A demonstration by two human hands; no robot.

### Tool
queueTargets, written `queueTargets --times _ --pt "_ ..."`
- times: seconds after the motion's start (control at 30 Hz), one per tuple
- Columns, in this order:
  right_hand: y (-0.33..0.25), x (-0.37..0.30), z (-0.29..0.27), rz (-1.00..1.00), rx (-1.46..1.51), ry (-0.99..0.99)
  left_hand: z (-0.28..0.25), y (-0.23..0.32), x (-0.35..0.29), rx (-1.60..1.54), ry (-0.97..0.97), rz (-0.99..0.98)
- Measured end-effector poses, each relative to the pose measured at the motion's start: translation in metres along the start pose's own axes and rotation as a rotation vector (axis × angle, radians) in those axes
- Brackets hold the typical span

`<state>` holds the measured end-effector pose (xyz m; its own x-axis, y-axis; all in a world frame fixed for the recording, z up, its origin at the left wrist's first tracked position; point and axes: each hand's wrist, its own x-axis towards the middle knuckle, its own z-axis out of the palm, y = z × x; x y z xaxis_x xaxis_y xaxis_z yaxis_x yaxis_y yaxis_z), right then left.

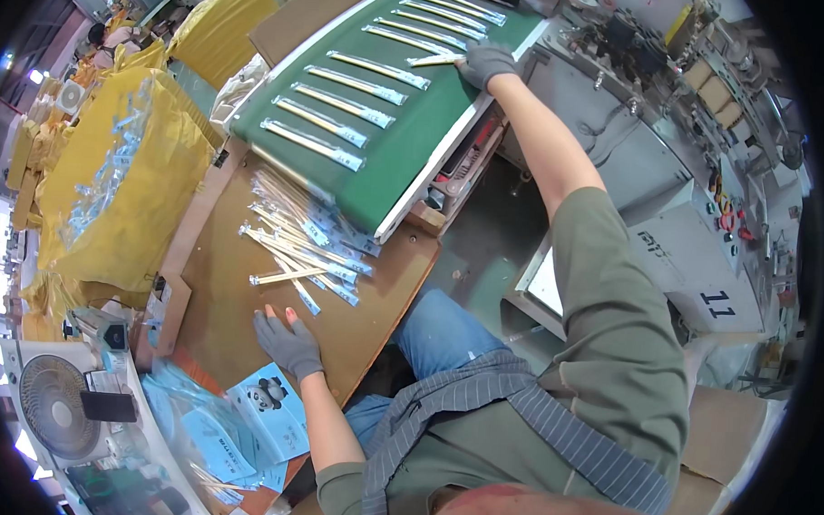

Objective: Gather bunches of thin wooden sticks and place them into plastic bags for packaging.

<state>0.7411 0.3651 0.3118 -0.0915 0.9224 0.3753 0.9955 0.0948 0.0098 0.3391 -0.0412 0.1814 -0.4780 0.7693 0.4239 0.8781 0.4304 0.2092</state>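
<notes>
My right hand (489,66), in a grey glove, reaches over the far right side of a green conveyor belt (416,140). Its fingers are closed on the end of a wrapped chopstick packet (434,59), which lies at a slant to the others. More clear packets with blue ends, such as this chopstick packet (314,145), are spaced in a row along the belt. My left hand (288,342), gloved in grey with some fingertips bare, lies on the brown table with its fingers apart, holding nothing. Just beyond it is a loose pile of wrapped chopsticks (303,249).
The brown table (219,319) sits under the belt's near end. Light-blue printed bags (270,411) lie at the near left, beside a fan (59,407). A yellow sack (175,158) of packets stands left. Grey machinery (694,249) flanks the right.
</notes>
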Motion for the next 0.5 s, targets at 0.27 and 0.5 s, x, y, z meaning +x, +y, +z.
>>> queueTargets --times 0.27,0.5 --pt "-0.039 0.012 0.002 -0.467 0.218 0.063 -0.003 0.01 0.002 -0.006 -0.042 -0.016" --pt "-0.033 0.101 0.013 0.061 0.339 -0.141 -0.012 0.016 0.006 -0.045 -0.101 -0.073"
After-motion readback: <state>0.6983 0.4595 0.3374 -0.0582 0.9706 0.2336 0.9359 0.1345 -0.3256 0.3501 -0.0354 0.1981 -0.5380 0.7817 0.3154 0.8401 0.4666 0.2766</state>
